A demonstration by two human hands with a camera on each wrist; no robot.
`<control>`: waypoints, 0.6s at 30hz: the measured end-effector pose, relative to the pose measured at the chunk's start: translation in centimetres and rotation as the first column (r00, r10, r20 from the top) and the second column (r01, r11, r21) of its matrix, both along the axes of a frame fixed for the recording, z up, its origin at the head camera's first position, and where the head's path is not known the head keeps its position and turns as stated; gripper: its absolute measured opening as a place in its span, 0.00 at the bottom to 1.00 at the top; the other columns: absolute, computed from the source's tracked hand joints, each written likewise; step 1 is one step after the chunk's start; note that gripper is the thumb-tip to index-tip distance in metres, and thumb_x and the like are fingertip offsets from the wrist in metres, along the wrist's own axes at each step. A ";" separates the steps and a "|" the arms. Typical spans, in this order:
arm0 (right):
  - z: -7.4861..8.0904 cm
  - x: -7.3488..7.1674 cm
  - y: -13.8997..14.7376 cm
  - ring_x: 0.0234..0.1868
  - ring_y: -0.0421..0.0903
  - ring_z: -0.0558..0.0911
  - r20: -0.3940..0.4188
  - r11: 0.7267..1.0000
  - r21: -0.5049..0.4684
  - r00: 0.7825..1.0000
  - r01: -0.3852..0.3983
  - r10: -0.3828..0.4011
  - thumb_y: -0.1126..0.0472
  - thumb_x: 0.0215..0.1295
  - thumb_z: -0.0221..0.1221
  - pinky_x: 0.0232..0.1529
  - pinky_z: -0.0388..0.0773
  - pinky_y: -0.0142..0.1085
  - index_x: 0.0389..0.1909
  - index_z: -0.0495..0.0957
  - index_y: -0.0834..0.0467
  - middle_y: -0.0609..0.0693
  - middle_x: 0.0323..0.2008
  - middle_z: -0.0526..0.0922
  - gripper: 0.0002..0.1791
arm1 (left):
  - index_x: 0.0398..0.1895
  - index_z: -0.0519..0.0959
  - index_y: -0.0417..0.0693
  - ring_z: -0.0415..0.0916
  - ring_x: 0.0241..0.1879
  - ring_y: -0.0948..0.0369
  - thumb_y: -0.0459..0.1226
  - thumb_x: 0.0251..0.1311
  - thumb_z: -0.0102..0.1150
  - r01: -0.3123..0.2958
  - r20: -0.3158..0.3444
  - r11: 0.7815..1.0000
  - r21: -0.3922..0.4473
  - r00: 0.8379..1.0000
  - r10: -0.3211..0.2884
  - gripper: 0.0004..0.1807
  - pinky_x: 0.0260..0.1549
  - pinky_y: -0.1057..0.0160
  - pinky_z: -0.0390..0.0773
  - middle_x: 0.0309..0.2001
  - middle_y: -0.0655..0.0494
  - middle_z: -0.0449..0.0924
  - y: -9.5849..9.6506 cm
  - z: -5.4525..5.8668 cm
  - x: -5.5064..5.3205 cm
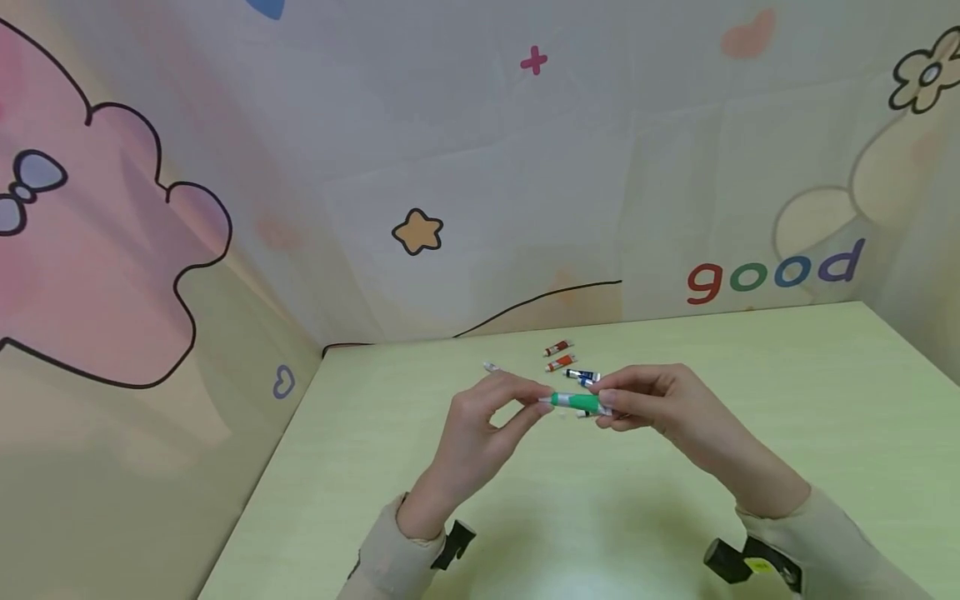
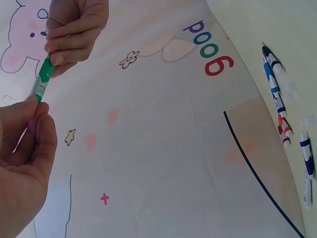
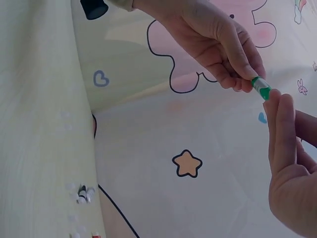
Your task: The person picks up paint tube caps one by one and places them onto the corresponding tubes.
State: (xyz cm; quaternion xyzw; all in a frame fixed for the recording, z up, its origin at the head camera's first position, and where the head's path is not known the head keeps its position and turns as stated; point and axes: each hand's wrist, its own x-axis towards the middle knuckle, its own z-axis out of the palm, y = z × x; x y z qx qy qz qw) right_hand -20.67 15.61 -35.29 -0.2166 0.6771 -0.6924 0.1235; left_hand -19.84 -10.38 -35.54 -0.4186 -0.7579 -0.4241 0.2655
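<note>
A small green-and-white paint tube is held level in the air above the table, between both hands. My left hand pinches its narrow cap end with thumb and forefinger. The opposite, flat end is gripped by the thumb and fingers of my right hand. In the left wrist view the tube slants between the two hands, its cap end covered by left fingertips. The right wrist view shows only a short green-and-white part of the tube.
Behind the hands, on the pale green table, lie a dark red tube, an orange-red tube and a dark blue tube. Others are partly hidden. A whitish tube lies further left. A printed cloth hangs behind the table.
</note>
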 end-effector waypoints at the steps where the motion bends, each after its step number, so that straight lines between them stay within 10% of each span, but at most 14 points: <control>1: 0.0 -0.1 0.0 0.36 0.45 0.89 0.013 1.000 -0.024 1.000 -0.018 0.019 0.65 0.72 0.60 0.44 0.83 0.35 0.47 0.84 0.65 0.53 0.39 0.86 0.09 | 0.43 0.86 0.42 0.81 0.40 0.62 0.28 0.59 0.69 0.005 -0.010 1.000 -0.002 1.000 -0.005 0.09 0.41 0.67 0.81 0.39 0.55 0.86 0.0 0.0 0.0; 8: -0.2 -0.1 0.0 0.36 0.45 0.88 -0.037 0.998 -0.050 0.999 -0.037 0.035 0.67 0.73 0.58 0.43 0.84 0.35 0.45 0.86 0.60 0.52 0.38 0.87 0.08 | 0.44 0.87 0.41 0.82 0.41 0.60 0.25 0.56 0.71 0.036 -0.063 0.999 0.021 0.997 -0.035 0.12 0.41 0.66 0.83 0.40 0.53 0.86 -0.1 -0.1 -0.2; 18: 0.4 1.5 -0.4 0.35 0.48 0.87 -0.415 0.974 0.082 0.896 0.209 -0.157 0.67 0.69 0.62 0.42 0.84 0.38 0.48 0.84 0.62 0.54 0.39 0.88 0.09 | 0.47 0.86 0.44 0.82 0.40 0.64 0.35 0.65 0.66 -0.010 0.231 0.994 0.111 0.973 -0.016 0.09 0.44 0.61 0.82 0.40 0.58 0.86 0.2 -0.2 0.1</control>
